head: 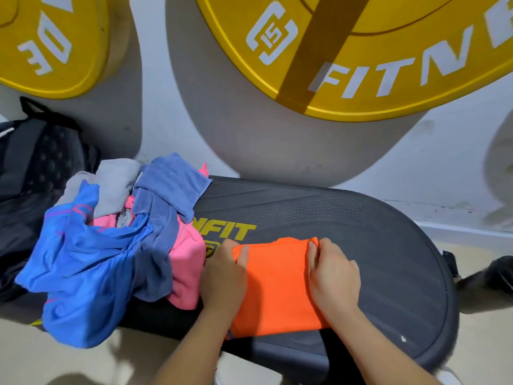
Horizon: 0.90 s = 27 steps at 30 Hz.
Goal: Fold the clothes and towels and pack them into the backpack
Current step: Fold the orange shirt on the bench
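Observation:
A folded orange cloth [276, 287] lies flat on the dark step platform [361, 245]. My left hand [223, 276] grips its left edge, thumb on top of the fabric. Over on the cloth's right edge, my right hand [331, 276] holds it with the thumb pressed near the far corner. To the left sits an unfolded heap: a bright blue garment [83, 273], a pink cloth [186, 270], a dusty blue towel [169, 187] and a grey piece [116, 182]. The black backpack [33, 168] stands at the far left behind the heap.
Two big yellow weight plates [361, 65] [47, 43] hang on the white wall behind the platform. A dark object [494, 276] lies on the beige floor at the right edge. The platform's right half is bare.

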Each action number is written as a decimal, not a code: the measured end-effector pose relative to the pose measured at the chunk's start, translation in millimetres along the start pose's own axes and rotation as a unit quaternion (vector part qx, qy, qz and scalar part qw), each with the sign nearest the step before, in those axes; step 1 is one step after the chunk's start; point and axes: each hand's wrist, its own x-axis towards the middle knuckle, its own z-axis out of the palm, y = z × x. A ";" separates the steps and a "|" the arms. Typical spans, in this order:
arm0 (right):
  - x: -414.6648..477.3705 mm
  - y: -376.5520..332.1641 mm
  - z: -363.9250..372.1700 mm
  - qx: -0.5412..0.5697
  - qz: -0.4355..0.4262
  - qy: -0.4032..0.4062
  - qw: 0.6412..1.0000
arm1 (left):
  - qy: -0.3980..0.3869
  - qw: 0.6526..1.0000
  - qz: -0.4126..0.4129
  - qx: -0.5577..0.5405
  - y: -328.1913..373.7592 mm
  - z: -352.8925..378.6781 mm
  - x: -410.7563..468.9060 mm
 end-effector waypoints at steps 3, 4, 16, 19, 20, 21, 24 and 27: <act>1.0 2.7 7.0 -0.014 0.004 0.009 1.000 | -0.012 0.996 0.000 0.089 -2.6 2.4 4.4; 1.3 2.7 7.3 -0.020 0.004 0.006 1.000 | -0.023 0.995 0.004 0.097 -2.6 2.2 6.0; 5.6 0.2 8.1 -0.073 0.018 -0.032 0.997 | -0.007 0.929 0.317 0.191 11.0 11.1 -26.7; 7.0 -0.9 1.3 -0.062 0.031 -0.047 0.997 | -0.112 0.923 0.284 0.233 5.0 25.8 -54.6; 6.4 -2.3 -3.5 -0.048 0.033 -0.036 0.998 | -0.117 0.924 0.273 0.242 2.7 27.7 -57.0; 4.4 -2.9 -7.8 -0.042 0.017 -0.005 0.999 | -0.120 0.922 0.272 0.249 2.0 28.7 -57.0; -14.9 -3.9 -12.2 -0.025 -0.142 0.043 0.989 | -0.118 0.916 0.285 0.255 1.1 28.8 -53.5; -31.0 9.4 -3.3 -0.054 -0.228 -0.072 0.970 | -0.117 0.914 0.304 0.241 -1.4 29.2 -52.1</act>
